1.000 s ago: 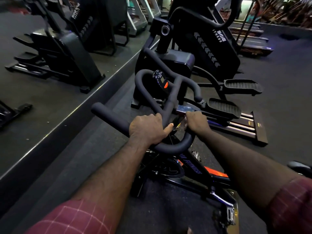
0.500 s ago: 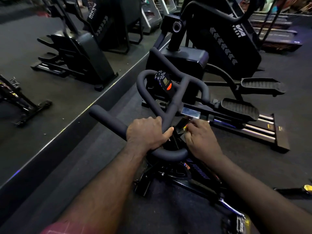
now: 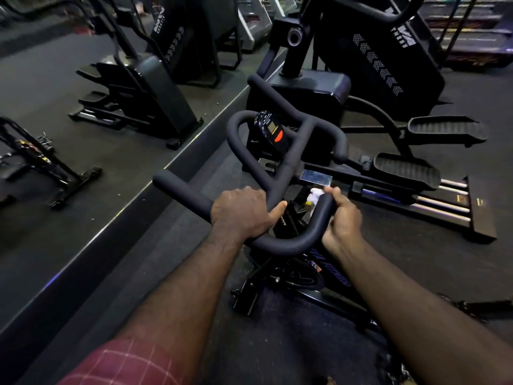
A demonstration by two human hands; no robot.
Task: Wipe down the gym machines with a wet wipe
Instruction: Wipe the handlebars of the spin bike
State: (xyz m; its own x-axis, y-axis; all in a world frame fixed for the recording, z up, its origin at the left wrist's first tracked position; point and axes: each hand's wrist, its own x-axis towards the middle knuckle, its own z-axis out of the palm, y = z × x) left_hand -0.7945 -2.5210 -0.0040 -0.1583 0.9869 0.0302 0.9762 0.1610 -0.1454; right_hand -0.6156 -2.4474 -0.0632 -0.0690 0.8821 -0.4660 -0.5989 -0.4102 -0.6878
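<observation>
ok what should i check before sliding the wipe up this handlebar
1. left hand grips black padded handlebar, steadying it: ok
2. right hand curled round the bar's right bend: ok
3. white wet wipe held under that hand, against the bar: ok
4. wipe wet enough: cannot tell
5. bar up toward round black console unobstructed: ok

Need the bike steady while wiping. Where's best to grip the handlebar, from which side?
Take the handlebar by its straight stretch left of centre, from above: level and round, fingers wrap it, as the left hand does; the right hand holds the wipe at the bend.
</observation>
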